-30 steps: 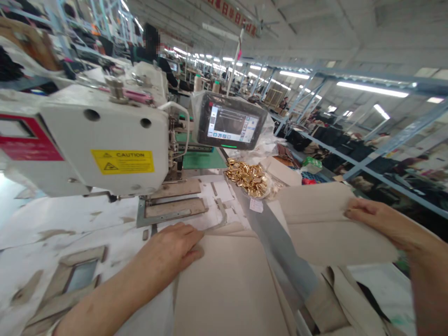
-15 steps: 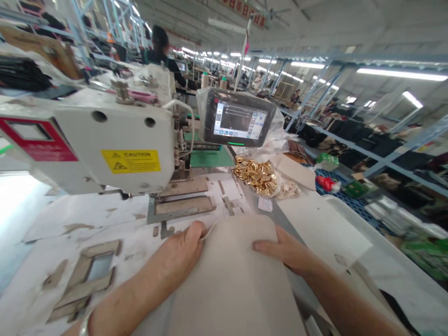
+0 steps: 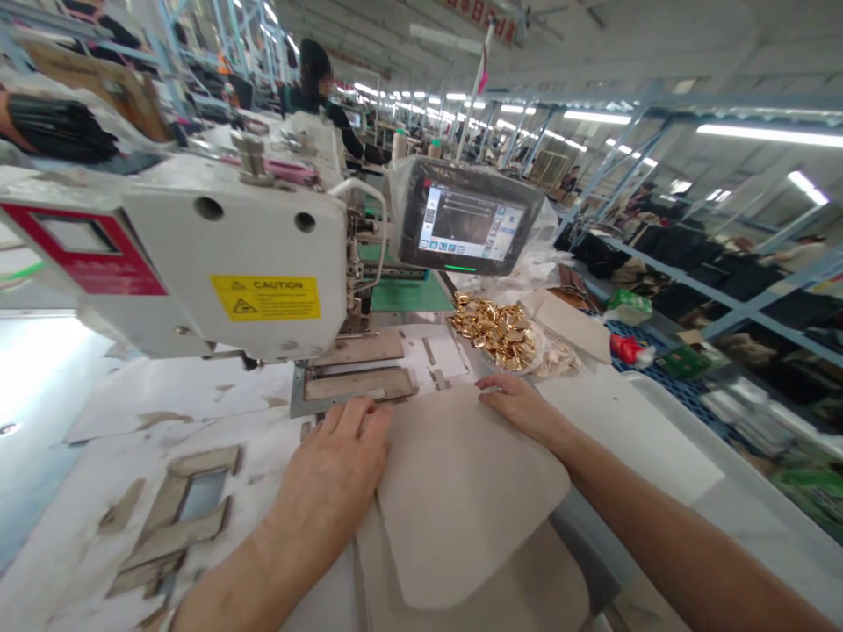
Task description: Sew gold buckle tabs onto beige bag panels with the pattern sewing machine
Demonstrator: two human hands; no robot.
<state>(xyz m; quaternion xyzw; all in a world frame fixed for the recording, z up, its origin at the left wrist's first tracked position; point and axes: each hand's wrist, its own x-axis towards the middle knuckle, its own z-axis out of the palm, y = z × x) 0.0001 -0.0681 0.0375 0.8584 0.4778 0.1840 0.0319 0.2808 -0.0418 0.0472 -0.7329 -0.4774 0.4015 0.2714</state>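
A smooth beige panel [image 3: 471, 500] with rounded near corners lies in front of me. Its material, leather or board, I cannot tell. Under its near end shows a second beige piece [image 3: 527, 584]; whether the two are joined is unclear. My left hand [image 3: 349, 456] is closed over the panel's far left edge, fingers bent and thumb hidden. At the far right edge my right hand [image 3: 520, 408] pinches the panel between thumb and fingers. Just beyond my left hand is the sewing machine's metal clamp frame [image 3: 299, 399], with beige strips on it.
The white sewing machine head [image 3: 263, 254] overhangs the left side. A control screen [image 3: 467, 219] stands behind. Gold metal pieces [image 3: 497, 329] are heaped at the back right. A beige cut-out frame [image 3: 177, 509] lies at the left. Another person [image 3: 320, 88] sits beyond the machine.
My right hand has moved forward and left, to the panel's far edge. My left hand has turned palm down. The panel's near end now shows, with another beige piece below.
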